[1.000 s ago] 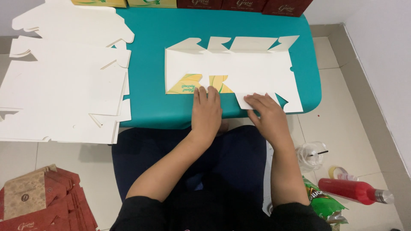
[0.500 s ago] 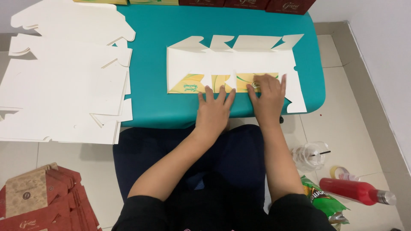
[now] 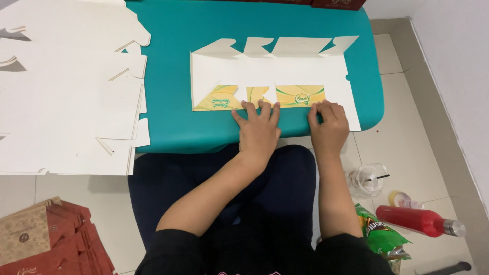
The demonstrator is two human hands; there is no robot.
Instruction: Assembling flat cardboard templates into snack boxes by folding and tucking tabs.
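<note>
On teal table (image 3: 214, 30): both hands (image 3: 293, 127) flat, fingers spread, pressing cardboard blank's (image 3: 270, 71) folded yellow edge; right shifted outward.

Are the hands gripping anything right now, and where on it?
No grip: left hand and right hand press flat on the cardboard blank's folded near edge.

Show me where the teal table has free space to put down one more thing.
Bare teal table lies between the white stack and the flat carton, and below it left of the left hand. The right side is crowded.
</note>
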